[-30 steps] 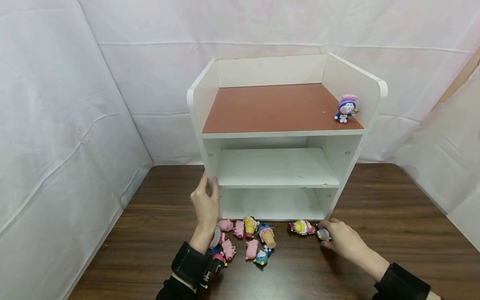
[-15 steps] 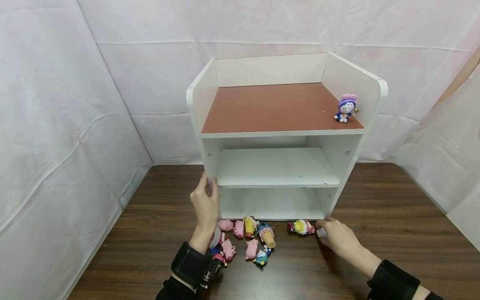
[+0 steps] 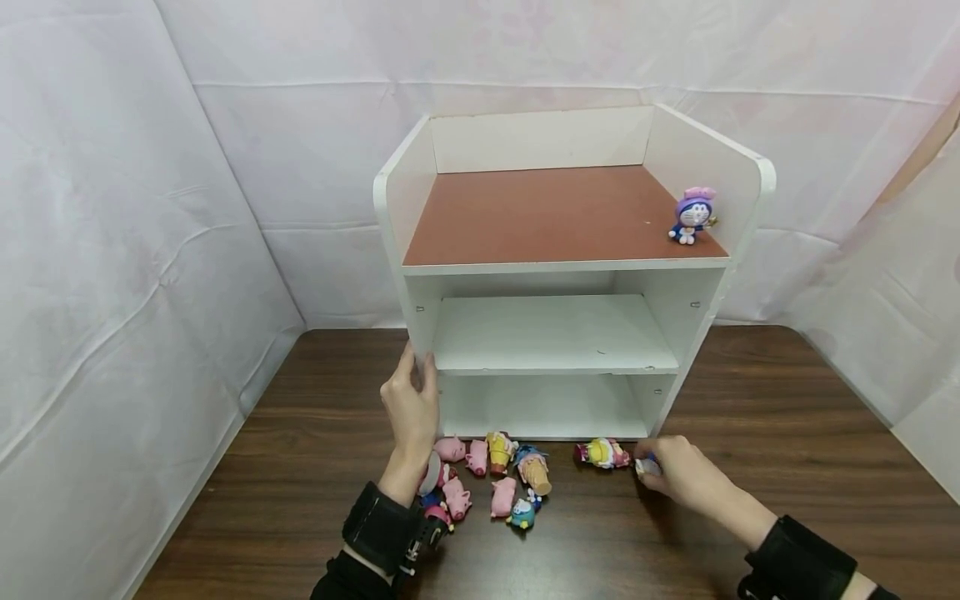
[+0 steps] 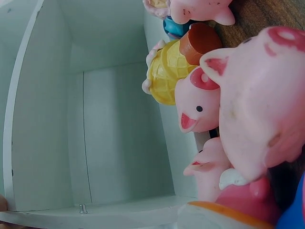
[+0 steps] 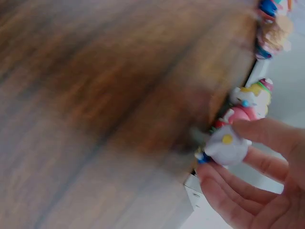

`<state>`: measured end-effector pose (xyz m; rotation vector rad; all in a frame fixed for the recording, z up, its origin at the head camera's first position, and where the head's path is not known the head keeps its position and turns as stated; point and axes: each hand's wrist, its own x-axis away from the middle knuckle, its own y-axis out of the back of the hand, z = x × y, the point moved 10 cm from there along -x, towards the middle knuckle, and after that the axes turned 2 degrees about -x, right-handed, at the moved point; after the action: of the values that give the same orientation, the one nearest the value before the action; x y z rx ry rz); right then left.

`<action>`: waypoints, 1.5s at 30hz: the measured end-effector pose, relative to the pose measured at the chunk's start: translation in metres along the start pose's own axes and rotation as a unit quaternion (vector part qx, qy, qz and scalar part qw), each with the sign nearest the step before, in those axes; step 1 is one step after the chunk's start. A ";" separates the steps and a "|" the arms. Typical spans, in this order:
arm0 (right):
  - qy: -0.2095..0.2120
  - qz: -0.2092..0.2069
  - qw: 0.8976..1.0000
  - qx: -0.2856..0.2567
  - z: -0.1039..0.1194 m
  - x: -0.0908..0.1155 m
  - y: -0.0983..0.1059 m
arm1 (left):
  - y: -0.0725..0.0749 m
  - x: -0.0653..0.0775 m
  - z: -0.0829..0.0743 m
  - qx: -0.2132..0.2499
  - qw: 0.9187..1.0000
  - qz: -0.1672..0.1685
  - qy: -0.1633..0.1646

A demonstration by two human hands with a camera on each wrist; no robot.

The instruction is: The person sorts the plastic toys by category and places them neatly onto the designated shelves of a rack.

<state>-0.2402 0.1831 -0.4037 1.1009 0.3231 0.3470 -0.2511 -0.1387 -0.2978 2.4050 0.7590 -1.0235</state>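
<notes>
My left hand (image 3: pixel 411 408) grips the left side panel of a white shelf unit (image 3: pixel 558 360), fingers outside and thumb at its front edge. In the left wrist view only a fingertip (image 4: pixel 2 203) shows at the panel. At the unit's front right corner, my right hand (image 3: pixel 678 471) pinches a small toy figurine (image 5: pixel 228 147) between thumb and fingers. It shows a round greyish-white part with a yellow dot and some blue; its face is hidden. Just left of it lies a yellow, white and pink figurine (image 3: pixel 603 454). Another figurine (image 3: pixel 692 217), purple-hooded with a pink hat, stands on the brown top.
Several figurines lie by the unit's front left: pink pigs (image 3: pixel 457 498), a yellow cone figure (image 3: pixel 500 452), an ice-cream-cone figure (image 3: pixel 534 472) and a teal one (image 3: pixel 522 514). The dark wooden table (image 3: pixel 285 467) bears everything. White cloth (image 3: pixel 150 208) hangs around it.
The right hand shifts slightly at the corner, and its fingers turn the small figurine, showing more blue now than half a second ago. The left hand keeps its place on the panel.
</notes>
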 end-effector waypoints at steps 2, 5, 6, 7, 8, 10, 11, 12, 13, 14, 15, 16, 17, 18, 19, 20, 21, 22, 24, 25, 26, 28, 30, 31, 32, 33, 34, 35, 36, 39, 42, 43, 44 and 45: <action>0.007 0.020 1.000 -0.021 0.000 0.000 0.000 | 0.000 0.000 0.000 0.000 1.000 0.000 0.001; 0.010 0.056 0.997 -0.051 -0.001 0.000 -0.001 | 0.000 0.000 0.001 0.001 1.000 0.000 0.003; 0.010 0.069 0.996 -0.063 -0.002 0.000 -0.002 | 0.000 0.000 0.001 0.002 1.000 0.000 0.003; 0.011 0.083 0.994 -0.076 -0.002 0.000 -0.003 | 0.000 0.000 0.002 0.001 1.000 0.001 0.004; 0.011 0.096 0.991 -0.088 -0.002 0.001 -0.004 | -0.001 0.000 0.002 0.002 1.000 0.002 0.004; 0.014 0.123 0.986 -0.108 -0.003 0.001 -0.006 | -0.001 0.001 0.002 0.003 1.000 0.003 0.003; 0.015 0.133 0.984 -0.116 -0.003 0.002 -0.007 | -0.001 0.001 0.002 0.004 1.000 0.003 0.004; 0.015 0.144 0.981 -0.125 -0.004 0.002 -0.008 | -0.001 0.001 0.002 0.004 1.000 0.002 0.004; 0.013 0.154 0.979 -0.134 -0.005 0.002 -0.009 | -0.001 0.001 0.002 0.004 1.000 0.002 0.004; 0.010 0.163 0.976 -0.145 -0.007 0.002 -0.010 | -0.001 0.001 0.002 0.005 1.000 0.002 0.004; 0.007 0.171 0.973 -0.156 -0.008 0.002 -0.011 | -0.001 0.001 0.003 0.005 1.000 0.002 0.004; 0.001 0.178 0.969 -0.168 -0.010 0.002 -0.012 | -0.001 0.001 0.003 0.005 1.000 0.002 0.004; -0.005 0.185 0.965 -0.184 -0.013 0.002 -0.013 | -0.001 0.001 0.003 0.005 1.000 0.002 0.005; -0.012 0.192 0.961 -0.201 -0.015 0.003 -0.014 | -0.001 0.001 0.002 0.006 1.000 0.002 0.005; -0.017 0.197 0.956 -0.216 -0.017 0.003 -0.015 | -0.001 0.001 0.002 0.006 1.000 0.002 0.005; -0.023 0.201 0.952 -0.230 -0.019 0.003 -0.016 | -0.001 0.001 0.002 0.007 1.000 0.002 0.005; -0.029 0.205 0.948 -0.242 -0.021 0.003 -0.017 | -0.001 0.001 0.001 0.007 1.000 0.002 0.004; -0.037 0.207 0.944 -0.255 -0.023 0.003 -0.018 | -0.001 0.001 0.001 0.006 1.000 0.002 0.004; -0.053 0.211 0.937 -0.274 -0.028 0.004 -0.019 | -0.001 0.001 0.000 0.005 1.000 0.002 0.002; -0.061 0.212 0.934 -0.279 -0.031 0.005 -0.020 | -0.001 0.001 0.000 0.004 1.000 0.002 0.001; -0.068 0.213 0.932 -0.284 -0.033 0.005 -0.020 | -0.001 0.001 0.000 0.004 1.000 0.001 -0.001; -0.079 0.211 0.929 -0.292 -0.036 0.006 -0.021 | -0.001 0.001 -0.001 0.003 1.000 0.000 -0.003; -0.085 0.210 0.928 -0.296 -0.038 0.006 -0.022 | -0.001 0.001 0.000 0.004 1.000 -0.002 -0.004; -0.087 0.209 0.928 -0.297 -0.039 0.006 -0.022 | -0.001 0.001 0.000 0.005 1.000 -0.003 -0.004; -0.087 0.209 0.927 -0.298 -0.039 0.006 -0.022 | -0.001 0.001 0.000 0.006 1.000 -0.003 -0.004; -0.088 0.207 0.928 -0.298 -0.039 0.006 -0.021 | -0.001 0.001 0.001 0.006 1.000 -0.003 -0.004; -0.088 0.204 0.929 -0.297 -0.039 0.006 -0.020 | -0.001 0.001 0.001 0.007 1.000 -0.003 -0.003; -0.086 0.201 0.931 -0.294 -0.039 0.006 -0.019 | -0.001 0.001 0.001 0.008 1.000 -0.003 -0.002; -0.083 0.195 0.934 -0.286 -0.038 0.006 -0.017 | -0.001 0.001 0.002 0.009 1.000 -0.003 -0.002; -0.066 0.160 0.956 -0.235 -0.034 0.004 -0.006 | -0.001 0.001 0.002 0.012 1.000 -0.003 -0.001; -0.055 0.105 0.981 -0.152 -0.028 0.001 0.007 | -0.001 0.001 0.002 0.013 1.000 -0.004 -0.002; -0.056 0.084 0.987 -0.125 -0.026 0.000 0.011 | -0.001 0.001 0.002 0.013 1.000 -0.005 -0.002; -0.062 0.067 0.991 -0.103 -0.024 -0.001 0.014 | -0.001 0.001 0.002 0.013 1.000 -0.005 -0.003; -0.065 0.051 0.993 -0.085 -0.022 -0.001 0.017 | -0.001 0.001 0.001 0.012 1.000 -0.005 -0.003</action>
<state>-0.2524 0.2076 -0.3976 0.9692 0.1184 0.3844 -0.2518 -0.1389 -0.2991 2.4203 0.7622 -1.0495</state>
